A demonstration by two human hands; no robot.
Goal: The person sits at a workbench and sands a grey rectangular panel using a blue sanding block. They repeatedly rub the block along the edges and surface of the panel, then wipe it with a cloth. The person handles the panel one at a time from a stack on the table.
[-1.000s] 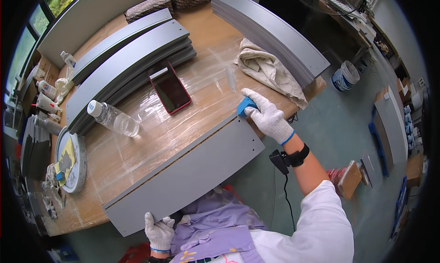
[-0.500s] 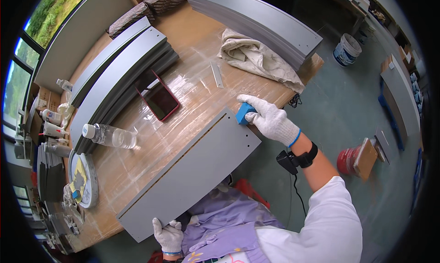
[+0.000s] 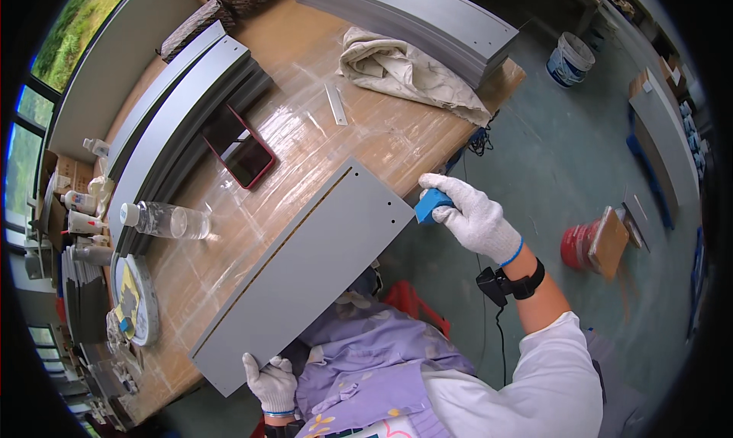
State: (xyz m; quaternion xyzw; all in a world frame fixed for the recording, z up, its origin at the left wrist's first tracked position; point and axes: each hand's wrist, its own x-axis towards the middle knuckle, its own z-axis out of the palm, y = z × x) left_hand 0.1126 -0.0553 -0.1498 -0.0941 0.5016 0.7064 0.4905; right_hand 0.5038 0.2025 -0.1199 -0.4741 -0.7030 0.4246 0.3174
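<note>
A long grey panel [image 3: 298, 277] with a brown-filled groove and small holes lies slantwise at the table's near edge, its near side overhanging. My right hand [image 3: 477, 220], in a white knitted glove, is closed round a small blue block [image 3: 433, 206]. One corner of the block is at the panel's far right end; whether it touches is hard to tell. My left hand [image 3: 269, 384], gloved too, grips the panel's near left edge with the thumb on top; the fingers underneath are partly hidden.
A phone [image 3: 244, 157], a clear bottle [image 3: 172, 221] and a small metal strip [image 3: 335, 104] lie on the wooden table [image 3: 221, 274]. Curved grey panels [image 3: 172, 117] are stacked at left, with more behind a crumpled cloth [image 3: 405, 71]. Buckets [image 3: 571, 60] stand on the floor at right.
My right hand with the blue block has shifted right and down along the panel's end, off its top corner. The whole view has shifted slightly; the left hand stays at the panel's edge.
</note>
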